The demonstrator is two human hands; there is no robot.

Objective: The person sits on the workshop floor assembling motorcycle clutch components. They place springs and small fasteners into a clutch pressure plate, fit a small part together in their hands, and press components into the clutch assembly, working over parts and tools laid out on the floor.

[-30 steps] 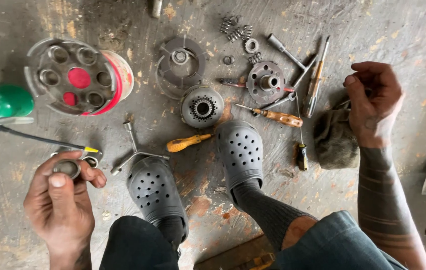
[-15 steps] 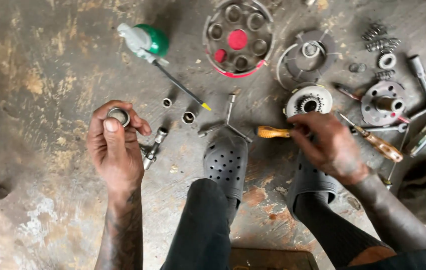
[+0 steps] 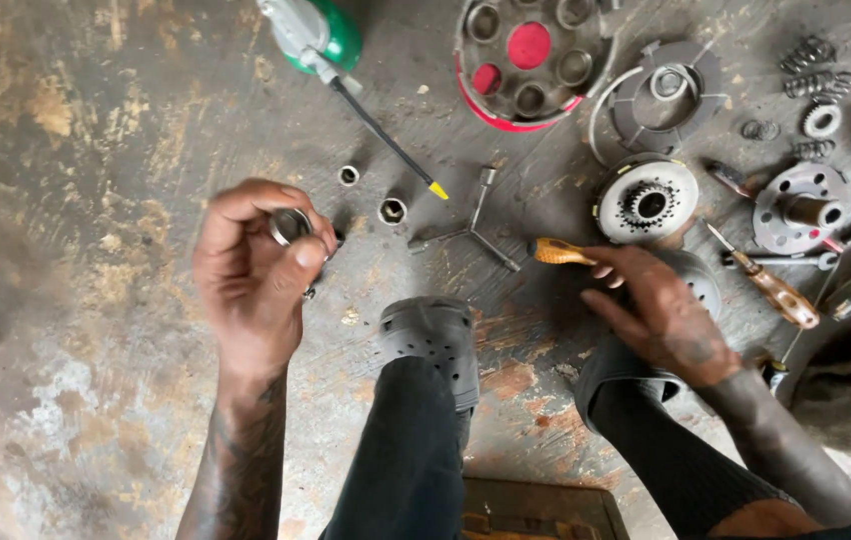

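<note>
Fingers of the left hand (image 3: 251, 270) grasp a small round metal ring (image 3: 290, 225), raised above the stained concrete floor (image 3: 76, 200). Two small sockets (image 3: 393, 210) and a three-armed wrench (image 3: 473, 232) lie just to the right. The right hand (image 3: 661, 310) closes its fingertips on the orange screwdriver handle (image 3: 558, 252), near a toothed round disc (image 3: 646, 200).
</note>
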